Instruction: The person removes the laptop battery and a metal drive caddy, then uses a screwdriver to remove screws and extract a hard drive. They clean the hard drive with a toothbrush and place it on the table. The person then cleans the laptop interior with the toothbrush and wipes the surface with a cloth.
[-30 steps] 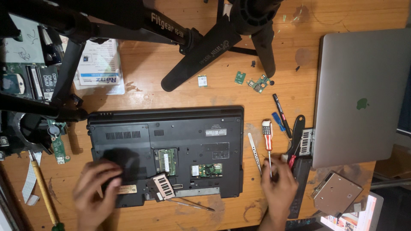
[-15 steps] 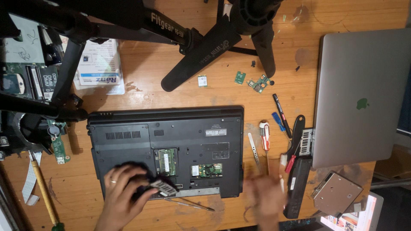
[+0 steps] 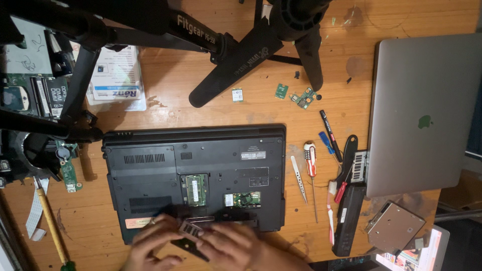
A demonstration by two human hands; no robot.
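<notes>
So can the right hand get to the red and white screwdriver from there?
Probably yes. The screwdriver lies in the open beside the laptop, nothing over it. But the right hand is busy gripping a small black part with the left hand.

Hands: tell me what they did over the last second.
The right hand left the screwdriver and crossed left to the laptop's near edge. The left hand slid right to meet it. Both now grip a small black panel there. The screwdriver lies among the tools; laptop and tripod unchanged.
</notes>
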